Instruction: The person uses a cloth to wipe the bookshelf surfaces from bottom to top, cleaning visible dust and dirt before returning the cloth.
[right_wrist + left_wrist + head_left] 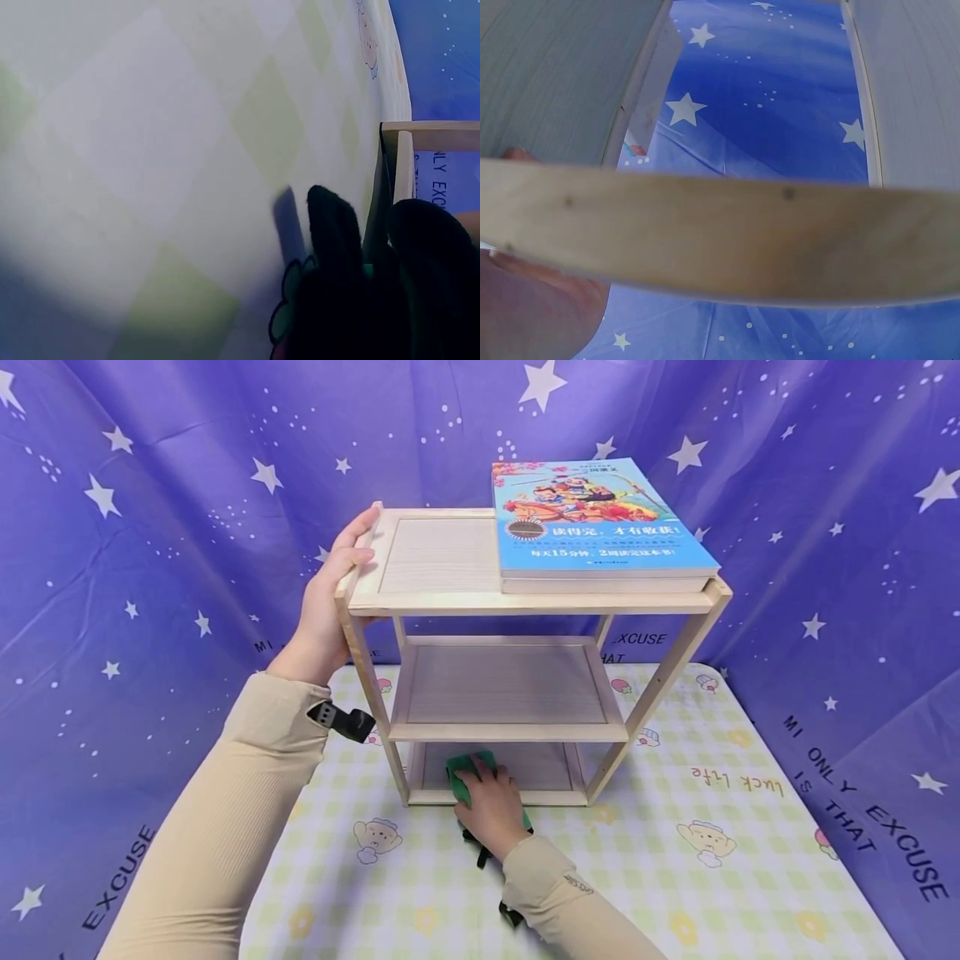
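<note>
A pale wooden three-tier shelf (442, 556) stands upright on the table. My left hand (327, 602) grips the left end of its top tier, fingers over the edge. In the left wrist view, part of that left hand (540, 311) shows at the lower left, beside a blurred wooden rail (727, 232). Down at the bottom tier (555, 768), my right hand (495, 806) holds a green cloth (459, 768) at the front edge, its fingers bent over it. Dark shapes hide the right hand's grasp in the right wrist view.
A thick blue book (600, 539) with an illustrated cover lies on the right of the top tier. Beneath the shelf is a green-and-white checked tablecloth (637, 885). Purple star-printed curtains (187, 485) enclose the table at the back and sides.
</note>
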`<state>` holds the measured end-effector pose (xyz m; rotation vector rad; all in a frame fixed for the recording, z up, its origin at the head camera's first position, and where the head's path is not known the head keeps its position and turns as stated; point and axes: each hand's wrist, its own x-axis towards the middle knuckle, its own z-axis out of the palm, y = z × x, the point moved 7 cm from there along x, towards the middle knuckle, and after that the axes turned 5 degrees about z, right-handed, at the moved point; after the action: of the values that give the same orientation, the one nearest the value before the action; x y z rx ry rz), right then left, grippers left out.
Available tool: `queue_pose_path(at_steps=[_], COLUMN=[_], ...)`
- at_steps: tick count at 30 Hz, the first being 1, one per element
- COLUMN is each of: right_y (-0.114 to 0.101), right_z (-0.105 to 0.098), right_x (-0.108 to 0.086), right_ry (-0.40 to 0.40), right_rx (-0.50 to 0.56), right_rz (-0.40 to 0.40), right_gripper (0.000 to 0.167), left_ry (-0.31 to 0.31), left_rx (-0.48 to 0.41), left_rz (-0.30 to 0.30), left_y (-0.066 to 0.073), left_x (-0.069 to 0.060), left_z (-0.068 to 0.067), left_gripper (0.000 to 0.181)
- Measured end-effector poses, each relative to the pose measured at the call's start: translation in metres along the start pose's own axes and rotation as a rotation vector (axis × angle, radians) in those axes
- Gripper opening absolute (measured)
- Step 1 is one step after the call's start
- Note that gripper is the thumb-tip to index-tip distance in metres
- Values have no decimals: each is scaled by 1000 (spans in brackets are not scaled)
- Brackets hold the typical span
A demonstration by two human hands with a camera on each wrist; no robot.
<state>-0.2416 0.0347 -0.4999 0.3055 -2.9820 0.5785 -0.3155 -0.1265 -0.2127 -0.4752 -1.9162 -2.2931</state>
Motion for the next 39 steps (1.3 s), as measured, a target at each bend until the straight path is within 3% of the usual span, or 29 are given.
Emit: queue_pose_path(at_steps=[39], right_y=[33], right_z=[-15], right_x=[-15], right_ry=[43], right_rx=[-51], right_rz=[62], right_gripper=[48], left_ry=[11], left_rx=[-1], left_rz=[-3], left_y=[-1], left_x=[2], left_z=[-1], left_gripper=[61])
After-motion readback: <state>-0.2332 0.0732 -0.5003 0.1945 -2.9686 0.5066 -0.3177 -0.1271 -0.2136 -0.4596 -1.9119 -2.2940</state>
